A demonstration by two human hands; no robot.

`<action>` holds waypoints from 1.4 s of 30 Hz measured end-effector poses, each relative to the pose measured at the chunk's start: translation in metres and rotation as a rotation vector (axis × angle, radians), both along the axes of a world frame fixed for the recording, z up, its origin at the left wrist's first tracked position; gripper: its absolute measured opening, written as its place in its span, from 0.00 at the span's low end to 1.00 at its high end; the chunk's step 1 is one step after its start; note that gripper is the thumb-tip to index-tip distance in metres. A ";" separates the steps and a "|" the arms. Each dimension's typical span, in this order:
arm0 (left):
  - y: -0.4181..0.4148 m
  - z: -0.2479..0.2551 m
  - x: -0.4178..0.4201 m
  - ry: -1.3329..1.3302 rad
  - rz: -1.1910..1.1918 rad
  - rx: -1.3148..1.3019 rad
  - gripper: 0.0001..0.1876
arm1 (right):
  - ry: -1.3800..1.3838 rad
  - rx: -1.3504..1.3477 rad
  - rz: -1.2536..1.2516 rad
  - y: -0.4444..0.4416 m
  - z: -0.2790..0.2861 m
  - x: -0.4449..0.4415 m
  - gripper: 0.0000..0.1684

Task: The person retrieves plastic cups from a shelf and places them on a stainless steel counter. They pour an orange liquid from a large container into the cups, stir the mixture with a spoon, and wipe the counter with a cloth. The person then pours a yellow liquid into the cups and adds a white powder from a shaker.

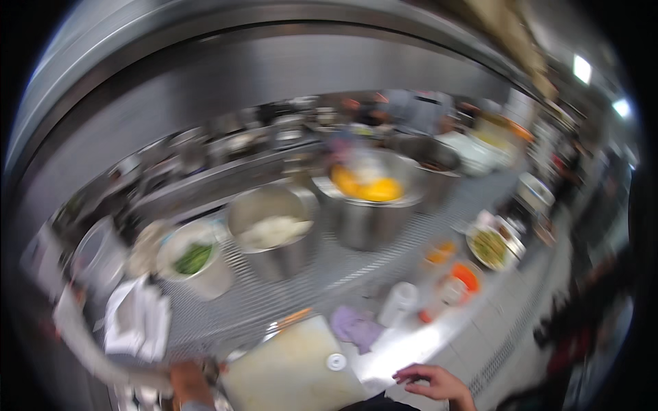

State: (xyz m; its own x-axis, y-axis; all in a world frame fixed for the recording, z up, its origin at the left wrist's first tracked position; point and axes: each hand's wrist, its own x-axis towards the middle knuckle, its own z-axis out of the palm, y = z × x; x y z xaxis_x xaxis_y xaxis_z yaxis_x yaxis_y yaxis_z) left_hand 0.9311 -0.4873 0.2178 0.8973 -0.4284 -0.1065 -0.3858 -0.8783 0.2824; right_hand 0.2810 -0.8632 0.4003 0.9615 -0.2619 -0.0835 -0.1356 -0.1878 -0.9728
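At the bottom left edge is my left hand (189, 381), blurred, beside a pale curved rim; whether it grips that rim cannot be told. My right hand (429, 381) hovers with fingers apart and nothing in them, to the right of a pale cutting board (290, 367). A small round white disc (336, 362) lies on the board. Just beyond the board rest a crumpled purple cloth (355, 327) and a white cylindrical container (400, 303). A thin orange-handled tool (294, 318) lies along the board's far edge.
On the ridged metal counter (303, 300) stand a pot with white food (288, 262), a tub of greens (198, 287), a bowl with yellow-orange items (406, 198) on a pot, folded white cloths (139, 321) and a plate of food (488, 249). People are further off.
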 end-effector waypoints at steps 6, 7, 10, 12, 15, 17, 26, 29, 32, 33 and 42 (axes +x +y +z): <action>-0.019 0.024 -0.006 -0.053 0.002 0.033 0.18 | -0.037 0.081 -0.167 0.017 0.004 -0.023 0.22; -0.022 0.027 -0.011 -0.059 -0.006 0.019 0.17 | -0.049 0.067 -0.192 0.021 0.003 -0.025 0.22; -0.012 0.039 -0.029 -0.096 -0.012 -0.086 0.17 | -0.052 0.044 -0.158 0.017 0.010 -0.024 0.23; -0.005 0.051 -0.060 -0.126 -0.062 -0.237 0.17 | -0.140 -0.018 -0.130 0.007 0.011 -0.019 0.23; -0.015 0.096 -0.163 -0.122 -0.231 -0.462 0.17 | -0.263 -0.147 -0.019 -0.012 0.019 0.004 0.24; -0.072 0.149 -0.276 -0.133 -0.348 -0.464 0.16 | -0.392 -0.255 0.077 -0.024 0.017 0.024 0.26; -0.325 0.214 -0.519 -0.077 -0.899 -0.406 0.24 | -0.110 -0.753 0.418 -0.119 0.036 -0.014 0.25; -0.361 0.202 -0.549 -0.128 -0.832 -0.543 0.28 | -0.251 -0.816 0.374 -0.183 0.044 -0.048 0.18; -0.353 0.187 -0.562 -0.084 -0.512 -0.763 0.26 | -0.024 -0.749 0.115 -0.259 0.098 -0.093 0.19; -0.338 0.170 -0.562 -0.031 -0.375 -0.805 0.25 | 0.008 -0.793 0.007 -0.287 0.100 -0.105 0.15; -0.214 -0.015 -0.565 -0.353 0.381 -0.530 0.21 | 0.526 -1.032 -0.209 -0.436 0.006 -0.058 0.11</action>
